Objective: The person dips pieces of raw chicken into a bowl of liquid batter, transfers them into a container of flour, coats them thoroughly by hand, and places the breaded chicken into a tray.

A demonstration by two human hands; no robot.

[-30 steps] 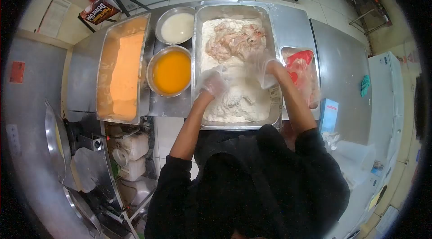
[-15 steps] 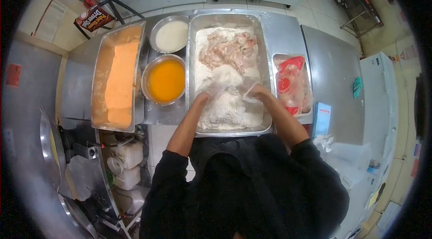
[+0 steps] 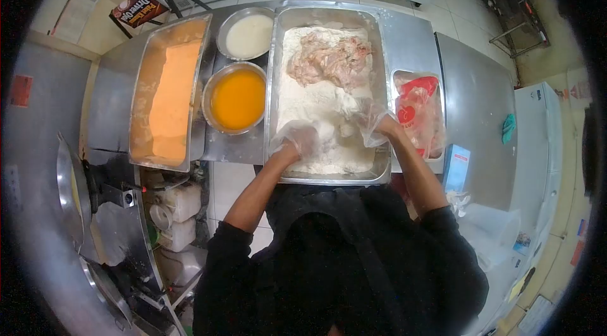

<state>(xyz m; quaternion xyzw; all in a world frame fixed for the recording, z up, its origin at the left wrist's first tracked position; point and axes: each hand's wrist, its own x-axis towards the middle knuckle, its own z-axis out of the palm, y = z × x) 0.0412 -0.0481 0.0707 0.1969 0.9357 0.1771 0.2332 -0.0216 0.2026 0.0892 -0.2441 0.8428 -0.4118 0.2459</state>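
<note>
A deep steel pan holds white flour. Pale raw meat pieces lie heaped on the flour at the far end. My left hand, in a clear plastic glove, is over the near left part of the flour. Similarly gloved, my right hand is at the pan's right side, its fingertips close to pale, flour-coated lumps. Glove glare and flour blur the fingers of both hands, so their grip cannot be made out.
Left of the pan stand a bowl of orange liquid, a bowl of whitish liquid and a long pan of orange powder. On the right are a tray with a red-printed plastic bag, a blue box and a green cloth.
My hands have moved apart slightly, the left nearer to me. The flour mound between them has been spread and disturbed. The camera view has shifted a little.
</note>
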